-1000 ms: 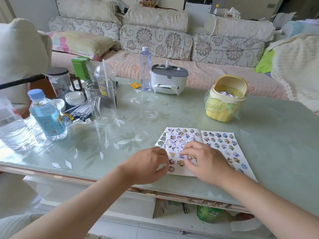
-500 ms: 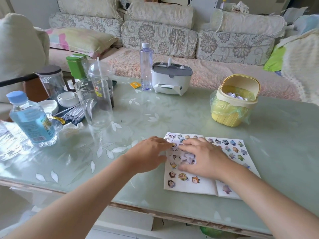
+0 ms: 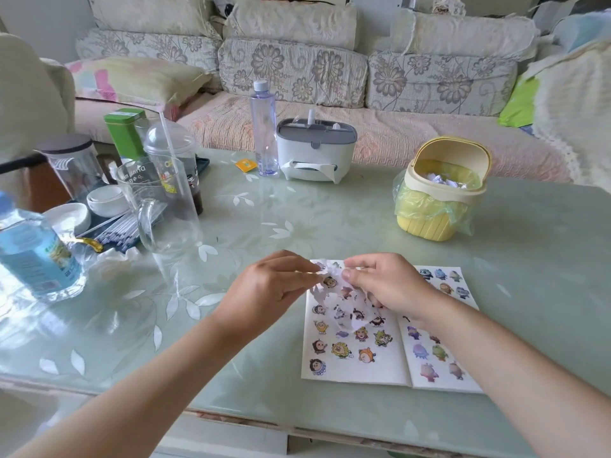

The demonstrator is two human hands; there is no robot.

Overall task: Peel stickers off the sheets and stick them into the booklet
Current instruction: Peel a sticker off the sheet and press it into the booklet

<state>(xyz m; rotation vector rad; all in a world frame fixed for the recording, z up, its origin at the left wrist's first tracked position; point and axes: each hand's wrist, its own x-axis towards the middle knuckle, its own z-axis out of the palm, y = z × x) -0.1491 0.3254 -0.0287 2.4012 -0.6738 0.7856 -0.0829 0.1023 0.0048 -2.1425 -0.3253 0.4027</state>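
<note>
here left hand (image 3: 274, 290) and right hand (image 3: 388, 285) each pinch the sticker sheet (image 3: 334, 285) by its top edge, over the booklet (image 3: 353, 371).

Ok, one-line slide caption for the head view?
Left hand and right hand pinch a sticker sheet above the open booklet on the table.

The single head-worn camera looks forward and down from close behind the left hand (image 3: 264, 292) and right hand (image 3: 390, 285), which reach in from the bottom edge. Beyond the hands its wide angle reaches the table (image 3: 529, 259) and sofa (image 3: 297, 71).
</note>
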